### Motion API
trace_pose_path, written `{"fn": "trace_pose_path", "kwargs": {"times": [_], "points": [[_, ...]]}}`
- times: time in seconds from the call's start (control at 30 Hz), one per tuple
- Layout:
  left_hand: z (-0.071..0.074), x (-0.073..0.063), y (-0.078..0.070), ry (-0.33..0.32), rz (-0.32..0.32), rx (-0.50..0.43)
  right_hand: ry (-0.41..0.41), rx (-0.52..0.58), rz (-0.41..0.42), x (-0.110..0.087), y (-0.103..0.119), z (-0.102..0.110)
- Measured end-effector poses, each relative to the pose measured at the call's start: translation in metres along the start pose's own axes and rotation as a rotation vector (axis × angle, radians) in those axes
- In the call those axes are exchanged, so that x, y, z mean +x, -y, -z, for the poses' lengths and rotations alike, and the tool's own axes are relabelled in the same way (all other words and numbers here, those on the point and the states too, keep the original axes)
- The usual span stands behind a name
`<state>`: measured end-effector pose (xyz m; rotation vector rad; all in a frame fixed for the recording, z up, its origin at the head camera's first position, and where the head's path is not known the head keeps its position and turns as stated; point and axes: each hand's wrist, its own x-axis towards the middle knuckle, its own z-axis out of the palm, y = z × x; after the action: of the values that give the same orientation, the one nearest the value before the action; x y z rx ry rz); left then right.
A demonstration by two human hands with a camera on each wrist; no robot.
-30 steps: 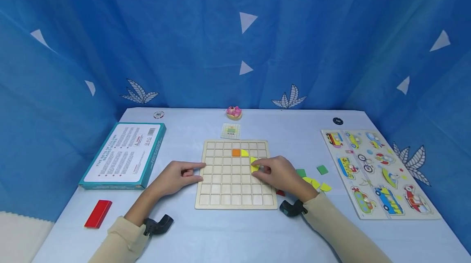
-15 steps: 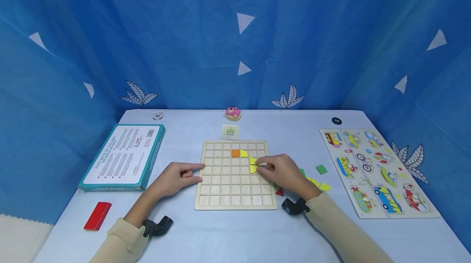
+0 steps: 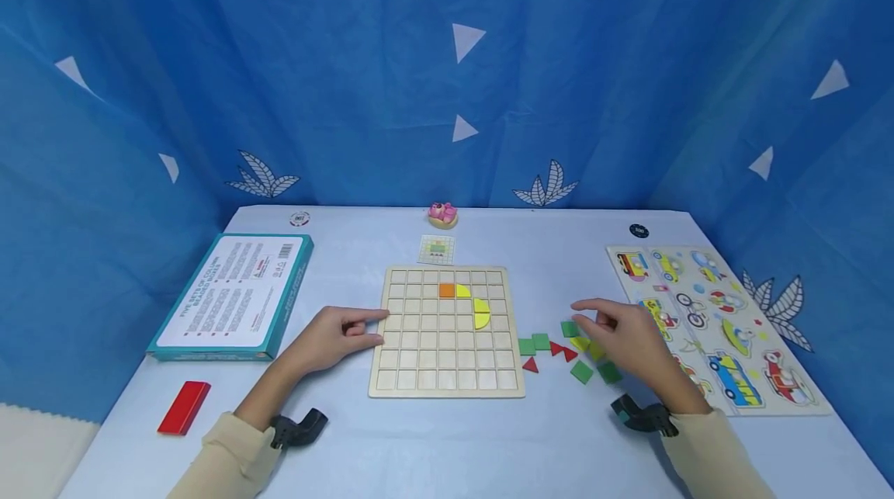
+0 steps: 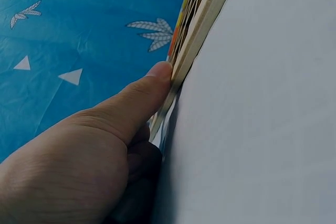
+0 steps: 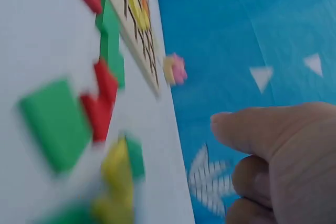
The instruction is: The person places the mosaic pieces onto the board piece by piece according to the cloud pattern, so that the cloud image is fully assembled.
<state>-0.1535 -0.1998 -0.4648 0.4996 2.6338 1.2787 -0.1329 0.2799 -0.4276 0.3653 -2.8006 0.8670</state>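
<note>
The fingers of the right hand [image 3: 621, 332] hold nothing: thumb and index stand apart, the others curled in. They hover beside the loose pieces; a green square [image 3: 570, 329] and the yellow pieces [image 3: 580, 344] lie nearest, and the right wrist view shows a gap between them and the index. More green squares and red triangles [image 3: 531, 365] lie between this hand and the board [image 3: 412, 363].

The left hand [image 3: 335, 337] rests index and thumb against the board's left edge, seemingly steadying it. On the board sit an orange square [image 3: 447, 291] and three yellow quarters [image 3: 482, 320], well apart from the right fingers. A patterned card [image 3: 437, 249] lies just beyond on the bench [image 3: 328, 243].

The step in hand looks like fetching another piece; the next move probably calls for lowering the fingers and pinching just one.
</note>
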Motion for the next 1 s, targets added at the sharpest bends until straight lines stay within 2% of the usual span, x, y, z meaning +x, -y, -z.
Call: {"fn": "trace_pose_path", "kwargs": {"times": [0.13, 0.23, 0.67, 0.83, 1.0], "points": [[0.003, -0.001, -0.001, -0.007, 0.015, 0.011, 0.053, 0.005, -0.074, -0.019, -0.017, 0.009], [0.004, -0.001, 0.000, -0.014, 0.016, 0.022, 0.099, -0.017, -0.095, -0.024, -0.022, 0.009], [0.002, 0.001, 0.000, -0.020, 0.017, -0.004, 0.105, -0.228, -0.082, -0.024, -0.010, 0.002], [0.001, 0.000, 0.000, -0.019, 0.009, 0.000, 0.111, -0.246, -0.100, -0.027, -0.008, -0.001], [0.000, 0.001, 0.000, -0.011, 0.013, 0.001, 0.101, -0.254, -0.076, -0.029, -0.008, -0.003]]}}
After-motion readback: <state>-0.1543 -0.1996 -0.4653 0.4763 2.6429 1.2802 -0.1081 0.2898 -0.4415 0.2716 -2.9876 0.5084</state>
